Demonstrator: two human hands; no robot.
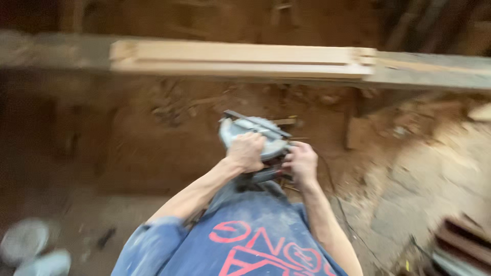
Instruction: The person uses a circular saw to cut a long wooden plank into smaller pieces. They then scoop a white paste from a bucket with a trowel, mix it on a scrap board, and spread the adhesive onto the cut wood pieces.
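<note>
A blurred view looks down from a person's head onto a sawdust-covered floor [153, 148]. At nine o'clock low, pale rounded objects [30, 248] lie on the floor, too blurred to identify. At centre, the left hand [246, 151] has its grip wrapped over the top of a grey circular saw [253, 134], held in front of the blue shirt [245, 240]. Just beside it, toward three o'clock, the right hand [302, 162] pinches the saw's rear. At twelve o'clock, pale wooden planks [240, 59] lie across.
</note>
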